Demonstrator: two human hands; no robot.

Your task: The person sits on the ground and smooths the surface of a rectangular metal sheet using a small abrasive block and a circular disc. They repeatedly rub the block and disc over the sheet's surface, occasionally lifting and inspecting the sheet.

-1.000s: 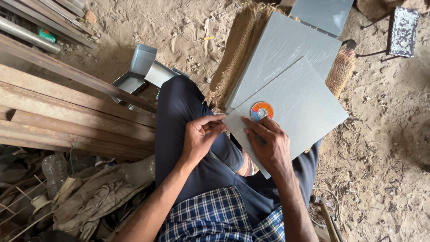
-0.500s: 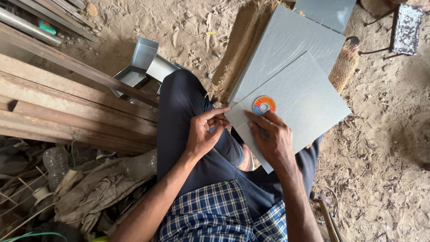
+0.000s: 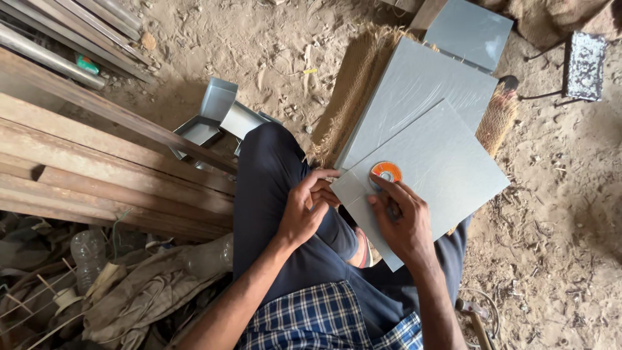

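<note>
While the grey sheet point(image 3: 440, 168) lies tilted across the person's lap, its near-left corner is pinched between the closed fingers of the left hand point(image 3: 308, 207). Right hand point(image 3: 402, 220) rests flat on the sheet, fingertips touching an orange disc point(image 3: 386, 172) near that corner, clamped on nothing. A second sheet point(image 3: 414, 91) lies beneath, on burlap point(image 3: 353, 84) over sandy ground.

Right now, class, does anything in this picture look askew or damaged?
The top grey sheet lies skewed across the sheet beneath, their corners not lined up. The burlap mat under them has a frayed edge. Nothing looks spilled.
</note>
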